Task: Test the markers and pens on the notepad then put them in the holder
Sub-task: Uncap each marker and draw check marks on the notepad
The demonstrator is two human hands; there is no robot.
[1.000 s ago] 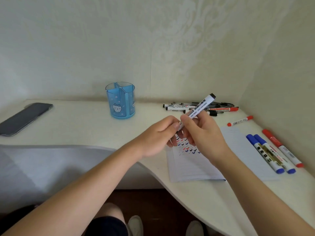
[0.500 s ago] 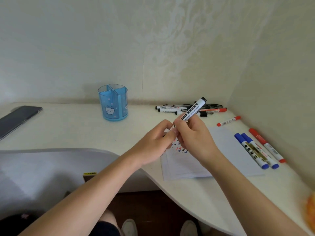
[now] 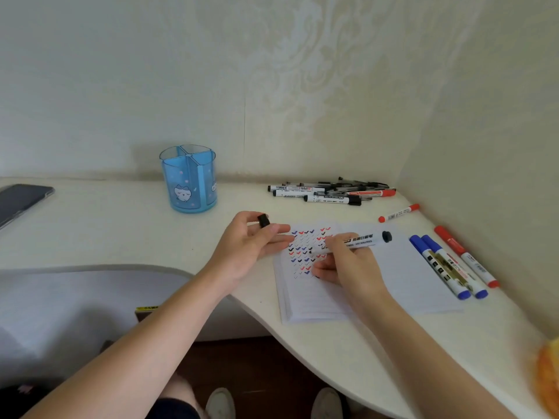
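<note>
My right hand (image 3: 348,264) grips a white marker with black ends (image 3: 363,239), laid low over the open notepad (image 3: 378,297) with its tip pointing left at the rows of coloured check marks. My left hand (image 3: 248,246) pinches the marker's black cap (image 3: 263,220) just left of the notepad. The blue divided holder (image 3: 189,178) stands at the back of the desk, left of both hands. A heap of pens and markers (image 3: 329,190) lies by the back wall.
Two blue markers (image 3: 444,266) and a red one (image 3: 465,255) lie right of the notepad; a small red pen (image 3: 399,213) lies behind it. A dark phone (image 3: 21,201) rests at far left. The desk edge curves inward under my arms. An orange object (image 3: 549,376) shows at the lower right.
The cap has come off the marker and is now in my left hand. My right hand has lowered the marker from an upward tilt to the notepad. The hands have moved apart.
</note>
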